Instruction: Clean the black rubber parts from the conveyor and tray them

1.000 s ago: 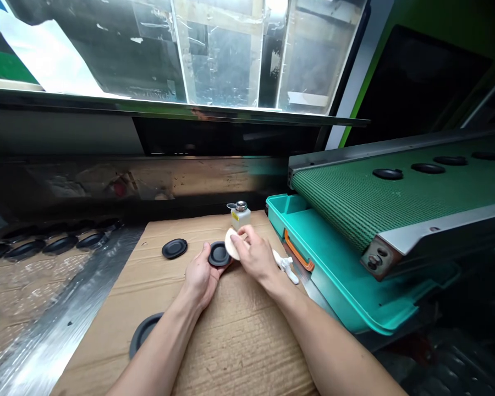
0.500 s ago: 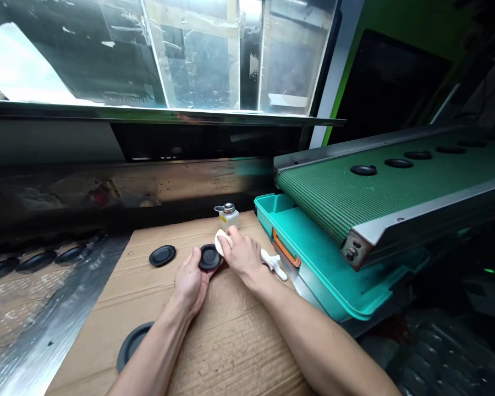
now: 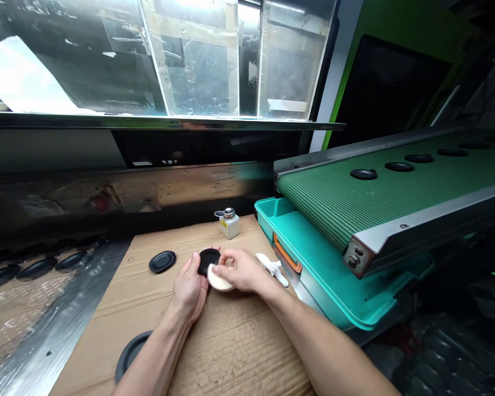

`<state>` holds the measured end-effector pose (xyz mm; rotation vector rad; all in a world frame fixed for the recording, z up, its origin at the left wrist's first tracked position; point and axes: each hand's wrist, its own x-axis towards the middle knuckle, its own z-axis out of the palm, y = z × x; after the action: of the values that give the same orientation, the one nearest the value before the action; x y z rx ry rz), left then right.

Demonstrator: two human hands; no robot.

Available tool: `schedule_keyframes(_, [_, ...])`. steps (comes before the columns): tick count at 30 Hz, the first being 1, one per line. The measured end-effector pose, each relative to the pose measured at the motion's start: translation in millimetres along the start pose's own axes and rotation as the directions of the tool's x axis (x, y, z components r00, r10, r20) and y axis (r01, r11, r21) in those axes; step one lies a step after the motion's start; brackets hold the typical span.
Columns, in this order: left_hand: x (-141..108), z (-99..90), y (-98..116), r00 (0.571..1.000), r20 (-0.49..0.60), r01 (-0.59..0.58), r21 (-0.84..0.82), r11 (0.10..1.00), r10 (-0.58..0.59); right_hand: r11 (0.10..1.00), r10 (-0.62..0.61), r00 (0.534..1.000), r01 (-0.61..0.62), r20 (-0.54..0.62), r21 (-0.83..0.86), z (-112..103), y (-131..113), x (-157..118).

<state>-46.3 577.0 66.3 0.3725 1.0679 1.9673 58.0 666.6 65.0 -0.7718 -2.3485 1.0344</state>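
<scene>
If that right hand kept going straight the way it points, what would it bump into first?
Probably the black disc in the left hand. The right hand and its white pad look very close to it; depth is unclear.

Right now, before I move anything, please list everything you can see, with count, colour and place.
cardboard sheet: 1, brown, under the hands
tray: 1, teal, orange handle, right of the cardboard
conveyor belt: 1, green, upper right
held disc: 1, black, in the left hand
loose disc: 1, black, on the cardboard
large disc: 1, dark grey, lower left of the cardboard
belt discs: at least five, black, on the belt
row discs: at least three, black, far left
pad: 1, white, in the right hand
dispenser bottle: 1, white, metal top, far cardboard edge
plastic part: 1, white, near the tray
left hand: 1, centre, gripping the held disc
right hand: 1, centre, gripping the pad
</scene>
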Motion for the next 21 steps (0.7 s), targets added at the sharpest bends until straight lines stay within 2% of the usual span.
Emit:
schedule_keyframes(3, [-0.2, -0.1, -2.7, 1.000, 0.015, 0.014, 0.015, 1.000, -0.015, 0.999, 0.012, 0.988, -0.019, -0.151, -0.048, -8.3, -1.3, -2.4])
schedule_keyframes(7, [0.8, -2.7, -8.7, 0.999, -0.037, 0.028, 0.025, 0.999, -0.027, 0.996, -0.032, 0.998, 0.028, -0.046, -0.085, -9.9, -4.5, -2.4])
schedule_keyframes(12, [6.3, -6.1, -8.9, 0.995, -0.066, 0.073, 0.049, 0.996, -0.070, 0.964, -0.023, 0.983, -0.026, -0.183, -0.265, -5.5, 3.7, 3.4])
schedule_keyframes(15, [5.9, -6.7, 1.0, 0.984, -0.125, 0.134, 0.026, 0.991, -0.130, 0.940, -0.010, 0.959, -0.087, -0.282, -0.330, -9.9, 8.6, 6.5])
schedule_keyframes(17, [-1.5, -6.5, 12.4, 0.980, -0.123, 0.160, 0.034, 0.987, -0.155, 0.950, 0.002, 0.930, -0.116, -0.368, -0.289, -14.2, 11.1, 6.9])
schedule_keyframes(19, [-15.8, -6.8, 26.1, 0.979, -0.100, 0.184, 0.056, 0.981, -0.178, 0.970, -0.012, 0.925, -0.082, -0.380, -0.229, -15.2, 13.5, 6.0])
schedule_keyframes(21, [-35.2, -8.3, 39.9, 0.976, -0.079, 0.209, 0.064, 0.976, -0.204, 0.981, -0.039, 0.941, -0.028, -0.337, -0.190, -11.4, 16.1, 4.5])
